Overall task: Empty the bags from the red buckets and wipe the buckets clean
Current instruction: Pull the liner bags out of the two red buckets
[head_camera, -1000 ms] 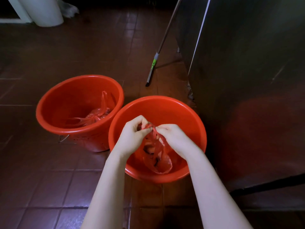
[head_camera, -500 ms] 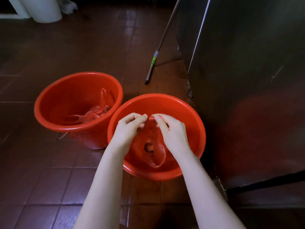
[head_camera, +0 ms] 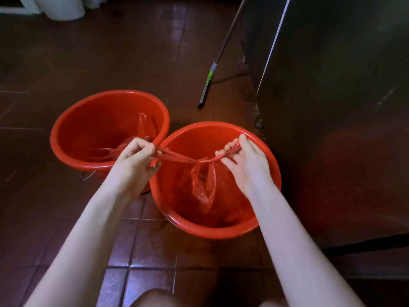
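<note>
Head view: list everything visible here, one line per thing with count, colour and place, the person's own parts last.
Red buckets: 2, red, on the floor side by side; left bucket, right bucket.
Held bag: 1, red, hanging in the right bucket, handles stretched between both hands.
Loose bag: 1, red, inside the left bucket.
Mop handle: 1, grey with green collar, leaning beyond the buckets.
Metal cabinet: 1, steel, right side.
White container: 1, top left, cropped.
Tiled floor: dark red-brown.
Left hand: gripping one handle.
Right hand: gripping the other handle.
</note>
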